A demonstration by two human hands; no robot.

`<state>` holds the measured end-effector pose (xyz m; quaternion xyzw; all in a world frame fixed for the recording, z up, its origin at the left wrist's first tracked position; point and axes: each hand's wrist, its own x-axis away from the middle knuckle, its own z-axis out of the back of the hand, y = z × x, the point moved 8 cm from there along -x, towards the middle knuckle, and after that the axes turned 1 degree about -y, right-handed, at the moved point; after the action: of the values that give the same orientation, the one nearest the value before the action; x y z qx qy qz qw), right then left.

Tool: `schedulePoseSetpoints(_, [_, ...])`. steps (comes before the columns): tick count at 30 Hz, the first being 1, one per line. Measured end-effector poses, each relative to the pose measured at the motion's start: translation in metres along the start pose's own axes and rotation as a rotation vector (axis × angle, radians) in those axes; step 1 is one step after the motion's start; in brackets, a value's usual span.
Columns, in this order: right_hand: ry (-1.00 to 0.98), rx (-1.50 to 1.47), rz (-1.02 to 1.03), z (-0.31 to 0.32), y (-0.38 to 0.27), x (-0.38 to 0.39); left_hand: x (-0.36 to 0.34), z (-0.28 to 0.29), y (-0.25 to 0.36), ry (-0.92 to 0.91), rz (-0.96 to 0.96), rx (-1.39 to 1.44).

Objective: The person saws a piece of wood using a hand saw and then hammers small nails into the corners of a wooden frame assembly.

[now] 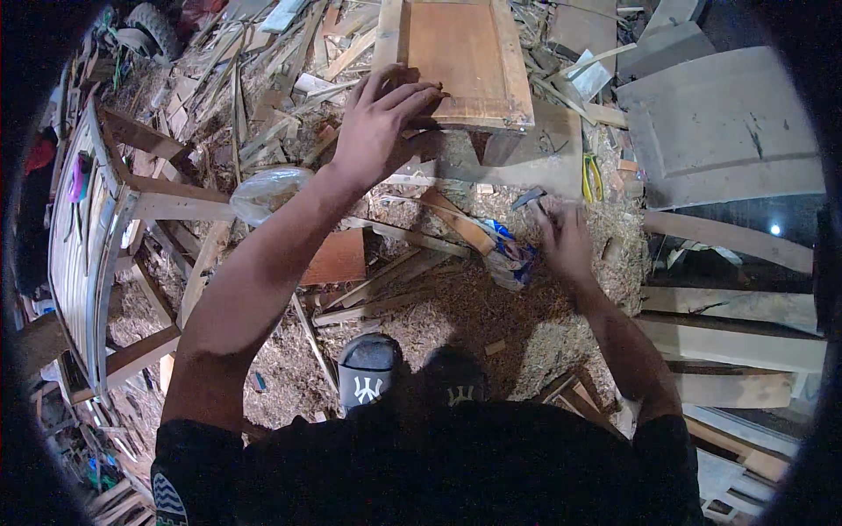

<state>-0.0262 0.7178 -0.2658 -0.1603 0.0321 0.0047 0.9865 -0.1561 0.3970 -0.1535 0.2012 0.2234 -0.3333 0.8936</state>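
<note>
My left hand (379, 118) grips the near left part of a wooden panel (452, 61) with a raised frame, fingers curled over its edge and thumb hidden. The panel lies at the top centre, raised on a dark wooden support. My right hand (563, 232) is closed round a hammer (530, 198), whose dark metal head points left, below the panel. Just right of the hammer, yellow-handled pliers (593, 178) lie on a pale board (561, 140). A crumpled blue and clear plastic packet (511, 259) lies among shavings under my right hand.
Scrap wood and shavings cover the ground around my feet. A slatted wooden frame (149, 197) stands at the left, beside a clear plastic bag (267, 193). A large grey panel (719, 123) and several long planks (728, 342) lie at the right. A tyre (153, 31) is at the upper left.
</note>
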Motion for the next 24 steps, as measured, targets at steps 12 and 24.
schedulePoseSetpoints(12, [-0.186,-0.285,-0.15,0.01,0.012,0.057,0.0,-0.008,0.008,-0.094,0.06,-0.052])
schedulePoseSetpoints(24, [-0.142,-0.565,0.046,0.144,-0.12,0.011,0.006,-0.012,-0.001,-0.085,0.043,-0.052])
